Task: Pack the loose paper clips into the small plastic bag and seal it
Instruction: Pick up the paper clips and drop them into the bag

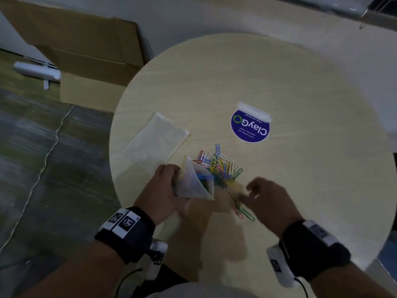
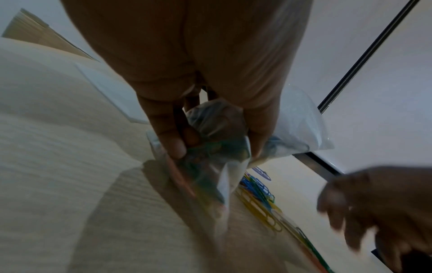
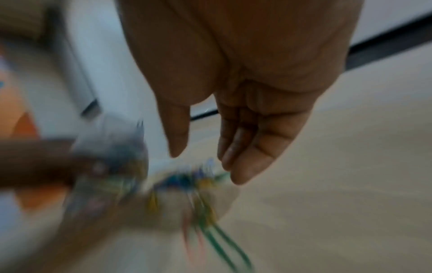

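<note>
Filling is the step in hand, and it looks roughly midway. The left hand grips the small plastic bag, fingers and thumb curled round its crumpled body, mouth tipped toward the pile, a few coloured clips already showing through the film. The right hand hovers just above the table, fingers loosely spread and holding nothing that I can make out, though it is blurred. The loose paper clips lie in a heap close to the near edge of the table, with a trailing string of them running toward the person, right beside that right hand.

Next move, as I judge it: pinch or sweep the trailing clips and feed them into the bag's mouth, which calls for the left hand to hold that mouth wide. Sealing comes later.

Room is generous toward the far edge and the right edge; only the purple sticker sits there, flat. A second clear bag lies by the left edge, where the table's rim is close, so any sweep should run inward.
</note>
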A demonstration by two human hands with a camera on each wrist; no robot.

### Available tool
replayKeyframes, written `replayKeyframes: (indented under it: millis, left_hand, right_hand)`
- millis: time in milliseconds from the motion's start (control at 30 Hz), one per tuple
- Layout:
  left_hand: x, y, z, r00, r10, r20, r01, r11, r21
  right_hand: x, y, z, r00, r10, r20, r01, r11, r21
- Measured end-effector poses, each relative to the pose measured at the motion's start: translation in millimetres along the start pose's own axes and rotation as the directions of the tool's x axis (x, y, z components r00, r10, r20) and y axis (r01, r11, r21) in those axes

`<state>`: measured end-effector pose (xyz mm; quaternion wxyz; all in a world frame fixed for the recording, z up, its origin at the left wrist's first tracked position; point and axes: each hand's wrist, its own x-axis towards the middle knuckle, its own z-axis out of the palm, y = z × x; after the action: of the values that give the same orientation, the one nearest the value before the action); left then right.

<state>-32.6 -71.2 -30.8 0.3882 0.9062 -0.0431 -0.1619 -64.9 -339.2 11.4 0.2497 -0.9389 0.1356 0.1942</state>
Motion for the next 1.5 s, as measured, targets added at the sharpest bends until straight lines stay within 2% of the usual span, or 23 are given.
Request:
replayKeyframes:
  millis: [67,200,333,500,633,733,833,933,1033,1100,1167,1333,1500]
  left_hand:
    - [-1.1,-1.4,-2.4,1.0,-0.013,-0.004,0.013,1.0,0.016]
    - [-2.9,-0.6,-5.2,1.0,-0.021,-0.02,0.022,1.0,0.016]
    - [-3.8,1.0,-4.7,1.0,-0.019,-0.023,0.02,1.0,0.018]
    - [-3.5,2.0,-4.2,0.999,-0.021,-0.028,0.021,1.0,0.013]
    - [-3.1,3.8,-3.7,0.999,-0.02,-0.027,0.02,1.0,0.011]
    - [-2.7,3.7,-2.9,0.999,-0.034,-0.015,0.034,0.999,0.019]
    - [-2.6,2.9,-1.3,0.999,-0.038,-0.03,0.038,0.999,0.002]
    - [-1.9,5.3,-1.5,0.998,-0.059,-0.028,0.059,0.998,0.01]
    - [-1.6,4.7,-3.4,0.999,-0.047,-0.023,0.047,0.999,0.013]
    - [-2.1,1.8,-6.4,0.998,-0.06,-0.02,0.06,0.998,-0.011]
    - [-2.7,-1.4,-9.9,0.997,-0.073,-0.012,0.073,0.997,-0.013]
    - [-6.4,-6.2,-15.2,0.997,-0.077,0.009,0.077,0.997,0.025]
    - [-7.7,-7.9,-16.4,0.997,-0.073,0.012,0.072,0.997,0.029]
  right_hand:
    - [-8.7,16.2,23.9,0.993,0.038,0.11,-0.019,0.987,-0.161]
    - [-7.1,21.1,50.4,0.998,-0.062,-0.003,0.061,0.995,-0.085]
    - [-1.8,10.6,55.2,0.983,-0.18,0.025,0.181,0.973,-0.141]
    - [3.4,4.8,53.7,0.98,-0.2,0.024,0.201,0.97,-0.139]
    - [4.0,-0.3,42.8,0.976,-0.213,0.047,0.216,0.974,-0.073]
    - [4.8,-11.1,19.1,0.979,-0.19,-0.077,0.196,0.978,0.075]
    - [3.9,-41.8,-7.8,0.959,-0.24,-0.153,0.269,0.939,0.212]
    - [3.5,-72.5,-19.1,0.945,-0.301,-0.128,0.326,0.905,0.273]
    - [9.9,-82.0,-22.7,0.932,-0.35,-0.091,0.361,0.903,0.231]
    - [21.7,-74.8,-26.0,0.933,-0.316,-0.17,0.349,0.912,0.216]
    - [40.5,-60.9,-24.6,0.947,-0.231,-0.224,0.272,0.946,0.176]
    - [87.7,-35.9,11.0,0.999,-0.023,-0.044,0.024,1.0,0.02]
    - [80.8,-37.6,33.3,0.997,-0.078,0.01,0.078,0.996,-0.05]
